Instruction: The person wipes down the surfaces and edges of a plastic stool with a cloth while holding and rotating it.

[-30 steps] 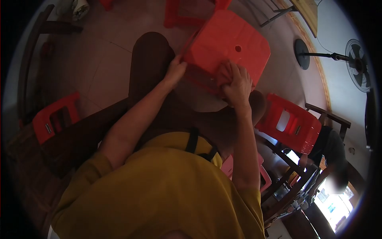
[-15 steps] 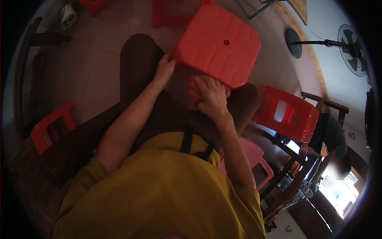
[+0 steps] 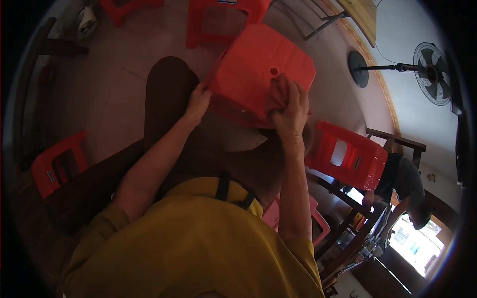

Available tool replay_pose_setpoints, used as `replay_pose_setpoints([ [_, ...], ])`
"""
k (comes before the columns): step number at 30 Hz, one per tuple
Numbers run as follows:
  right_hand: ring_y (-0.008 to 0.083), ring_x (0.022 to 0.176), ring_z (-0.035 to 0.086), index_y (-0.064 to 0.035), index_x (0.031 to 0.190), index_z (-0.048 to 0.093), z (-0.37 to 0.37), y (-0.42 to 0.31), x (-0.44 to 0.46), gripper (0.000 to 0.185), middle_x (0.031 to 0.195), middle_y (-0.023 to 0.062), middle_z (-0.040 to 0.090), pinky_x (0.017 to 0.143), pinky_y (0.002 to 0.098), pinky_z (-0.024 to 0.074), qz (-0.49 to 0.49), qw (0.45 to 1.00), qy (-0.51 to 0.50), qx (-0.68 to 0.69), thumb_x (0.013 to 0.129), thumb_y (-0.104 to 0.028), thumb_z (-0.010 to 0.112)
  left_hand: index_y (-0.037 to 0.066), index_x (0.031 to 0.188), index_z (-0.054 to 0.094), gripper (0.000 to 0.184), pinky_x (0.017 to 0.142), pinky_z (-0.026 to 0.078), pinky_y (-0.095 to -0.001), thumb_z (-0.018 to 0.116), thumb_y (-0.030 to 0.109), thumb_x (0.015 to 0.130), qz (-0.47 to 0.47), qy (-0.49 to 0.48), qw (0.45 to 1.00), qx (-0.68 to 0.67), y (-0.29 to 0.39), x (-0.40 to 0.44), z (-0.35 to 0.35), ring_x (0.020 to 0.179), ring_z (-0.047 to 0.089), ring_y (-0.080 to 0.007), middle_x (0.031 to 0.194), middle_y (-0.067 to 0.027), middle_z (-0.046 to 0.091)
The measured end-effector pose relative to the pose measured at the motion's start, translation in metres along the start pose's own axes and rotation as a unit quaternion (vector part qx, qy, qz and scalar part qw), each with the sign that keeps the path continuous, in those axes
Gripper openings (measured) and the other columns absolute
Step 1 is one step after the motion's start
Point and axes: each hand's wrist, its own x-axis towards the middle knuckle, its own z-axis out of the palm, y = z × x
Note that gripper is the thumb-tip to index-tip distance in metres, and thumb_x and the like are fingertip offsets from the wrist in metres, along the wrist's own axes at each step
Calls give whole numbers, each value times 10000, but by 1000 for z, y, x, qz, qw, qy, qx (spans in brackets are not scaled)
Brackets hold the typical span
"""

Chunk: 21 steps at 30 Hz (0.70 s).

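A red plastic stool (image 3: 243, 62) with a small round hole in its square seat stands between my knees. My left hand (image 3: 198, 103) grips the stool's left edge, its fingers partly out of sight. On the right part of the seat, my right hand (image 3: 292, 110) presses a crumpled reddish cloth (image 3: 278, 93) against the surface, just below the hole. The fingers are bent over the cloth, which looks close in colour to the stool.
Other red stools stand at the top (image 3: 218, 22), at the left (image 3: 58, 161) and at the right (image 3: 348, 155). A pink stool (image 3: 318, 221) is beside my right hip. A standing fan (image 3: 431, 73) is at upper right. Another person (image 3: 405, 186) bends over at the right.
My right hand has moved with the cloth from the stool's near side up onto its seat. The stool appears lower in view, and my left hand still holds its edge.
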Motion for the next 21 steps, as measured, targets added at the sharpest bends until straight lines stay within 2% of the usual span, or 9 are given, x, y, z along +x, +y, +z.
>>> replay_pose_setpoints([
  [1, 397, 1221, 491, -140, 1358, 512, 5, 9, 0, 769, 1353, 166, 479, 994, 514, 401, 42, 998, -27, -30, 624, -137, 742, -12, 1337, 502, 444, 983, 394, -309, 493, 178, 935, -7, 1, 1000, -9, -1, 1, 0, 1117, 530, -179, 1195, -96, 589],
  [2, 397, 1221, 491, -140, 1358, 512, 11, 16, -2, 769, 1353, 166, 479, 994, 514, 401, 42, 998, -31, -30, 624, -137, 742, -10, 1344, 496, 452, 995, 380, -312, 496, 186, 937, -16, 1, 1000, -16, -4, 1, -1, 1128, 519, -183, 1205, -98, 581],
  [4, 416, 1225, 486, -167, 1412, 465, 15, 18, -3, 786, 1389, 169, 444, 987, 562, 389, 127, 970, -133, -159, 672, -213, 730, -17, 1363, 480, 472, 994, 393, -323, 493, 194, 941, -22, -7, 1000, -11, -5, 2, -2, 1145, 530, -203, 1235, -128, 582],
  [5, 416, 1225, 486, -167, 1412, 465, 19, 18, -1, 786, 1389, 169, 444, 987, 562, 389, 127, 970, -135, -159, 672, -213, 730, -24, 1383, 464, 493, 993, 406, -334, 490, 202, 946, -23, -14, 1000, -8, -5, 3, -4, 1161, 541, -223, 1264, -157, 582],
  [7, 427, 1222, 482, -186, 1443, 424, 19, 15, 1, 798, 1402, 161, 429, 967, 592, 392, 139, 959, -175, -175, 703, -262, 713, -26, 1375, 469, 484, 986, 409, -331, 489, 200, 947, -47, -17, 999, -11, 4, -4, -4, 1151, 542, -218, 1258, -150, 583],
  [9, 431, 1210, 489, -197, 1448, 415, 14, 12, 1, 806, 1392, 160, 431, 956, 593, 399, 137, 958, -183, -171, 702, -250, 715, -27, 1367, 475, 476, 979, 412, -328, 488, 199, 948, -66, -21, 997, -14, 7, -5, -1, 1141, 544, -213, 1252, -142, 584],
  [14, 420, 1174, 517, -211, 1430, 441, 4, 5, -5, 791, 1336, 147, 465, 932, 589, 419, 131, 955, -217, -151, 689, -210, 717, -9, 1381, 461, 485, 978, 396, -316, 481, 218, 953, -10, -42, 999, -18, 0, 0, -4, 1118, 522, -191, 1251, -107, 559],
  [16, 404, 1113, 547, -196, 1370, 520, 5, 1, -13, 728, 1268, 129, 519, 910, 568, 435, 75, 959, -223, -156, 669, -167, 714, -10, 1379, 465, 480, 965, 403, -312, 478, 214, 955, -7, -32, 999, -17, 7, -5, -1, 1107, 526, -185, 1241, -105, 565],
  [21, 388, 1065, 561, -194, 1301, 593, -2, -18, -40, 667, 1192, 118, 565, 897, 541, 442, 58, 959, -248, -128, 647, -127, 702, -12, 1376, 472, 468, 951, 421, -314, 465, 205, 961, -35, -20, 999, 5, 5, -2, -1, 1097, 539, -182, 1228, -108, 579],
])
